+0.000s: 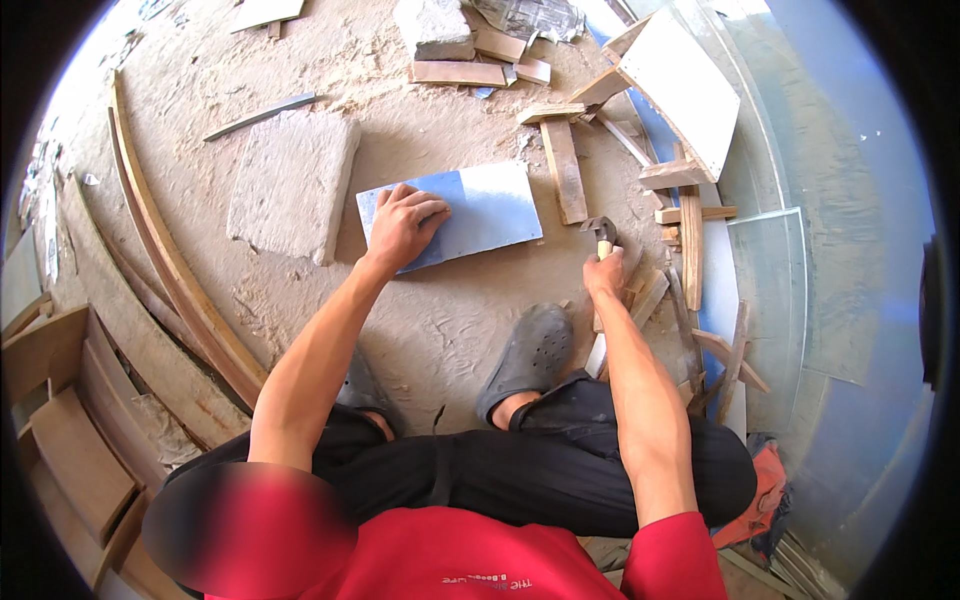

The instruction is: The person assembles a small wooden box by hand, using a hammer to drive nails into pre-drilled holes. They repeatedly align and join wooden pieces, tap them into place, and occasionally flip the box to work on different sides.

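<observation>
A rectangular panel, pale blue and white on top, lies on the dusty ground before me. My left hand rests on its left part with the fingers bent over the surface; whether it grips anything is hard to see, though the thumb side lies against the panel. To the right of the panel, my right hand is wrapped round the light handle of a claw hammer. The dark hammer head points away from me, held apart from the panel. Below the panel are my grey clogs.
A rough stone slab lies left of the panel, with long curved boards beyond it. Wood offcuts and a white board are piled at right beside glass sheets. A concrete block sits at the back.
</observation>
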A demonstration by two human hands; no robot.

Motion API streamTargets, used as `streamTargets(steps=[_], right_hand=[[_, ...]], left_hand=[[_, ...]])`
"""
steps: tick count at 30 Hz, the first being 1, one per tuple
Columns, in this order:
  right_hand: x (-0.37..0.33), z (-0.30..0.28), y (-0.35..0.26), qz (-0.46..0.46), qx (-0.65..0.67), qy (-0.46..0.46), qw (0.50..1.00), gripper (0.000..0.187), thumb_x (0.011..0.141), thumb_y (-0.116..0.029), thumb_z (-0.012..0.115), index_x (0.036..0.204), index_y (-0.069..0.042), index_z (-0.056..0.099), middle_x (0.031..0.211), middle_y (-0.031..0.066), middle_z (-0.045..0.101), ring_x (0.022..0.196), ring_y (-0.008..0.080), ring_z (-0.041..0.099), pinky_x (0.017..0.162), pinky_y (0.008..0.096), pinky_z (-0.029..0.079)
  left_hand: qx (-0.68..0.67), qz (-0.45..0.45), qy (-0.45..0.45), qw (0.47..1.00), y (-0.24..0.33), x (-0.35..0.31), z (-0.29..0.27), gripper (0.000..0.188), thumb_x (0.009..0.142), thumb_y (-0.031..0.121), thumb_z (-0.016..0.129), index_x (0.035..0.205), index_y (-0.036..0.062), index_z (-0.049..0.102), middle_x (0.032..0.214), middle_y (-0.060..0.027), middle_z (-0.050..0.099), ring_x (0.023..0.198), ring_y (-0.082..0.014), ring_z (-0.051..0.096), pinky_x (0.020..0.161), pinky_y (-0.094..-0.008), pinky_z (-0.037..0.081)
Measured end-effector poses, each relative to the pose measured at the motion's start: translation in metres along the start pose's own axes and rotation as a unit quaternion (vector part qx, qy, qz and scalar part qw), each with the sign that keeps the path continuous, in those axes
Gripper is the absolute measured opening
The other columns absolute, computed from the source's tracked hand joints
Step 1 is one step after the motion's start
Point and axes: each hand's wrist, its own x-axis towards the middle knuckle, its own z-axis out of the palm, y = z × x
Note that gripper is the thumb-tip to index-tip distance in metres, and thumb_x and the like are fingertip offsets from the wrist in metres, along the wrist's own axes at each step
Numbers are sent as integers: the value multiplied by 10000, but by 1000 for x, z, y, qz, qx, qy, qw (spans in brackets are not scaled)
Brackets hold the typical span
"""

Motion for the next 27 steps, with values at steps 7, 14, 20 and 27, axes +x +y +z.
streamTargets(steps=[7,14,20,27], right_hand=[[-45,-58,-58,26,339,-96,936,529,913,-424,648,1163,23,514,786,112,625,524,189,604,398,306,496],[-150,-63,-119,-57,499,-264,823,296,951,-326,646,1013,-88,482,672,-24,452,432,76,442,353,268,409],[-167,-31,-137,-158,361,-239,888,324,958,-323,632,984,-32,493,615,13,495,393,104,479,327,269,415],[-148,-1,-123,-256,272,-102,922,402,951,-360,630,956,32,543,613,87,573,395,171,551,355,324,446]], left_hand=[[-4,-2,3,1000,6,-1,1,141,849,259,717,923,150,769,985,30,729,966,-196,586,909,-365,394],[-4,11,0,1000,1,-1,-4,141,839,251,706,932,162,765,1010,59,719,969,-186,580,899,-369,392],[-15,7,-10,1000,0,-3,-5,146,831,244,711,942,168,766,1020,58,717,983,-189,576,910,-368,393],[-21,15,-7,1000,0,-4,-4,154,838,250,696,955,172,759,1020,60,713,985,-186,576,914,-371,388]])
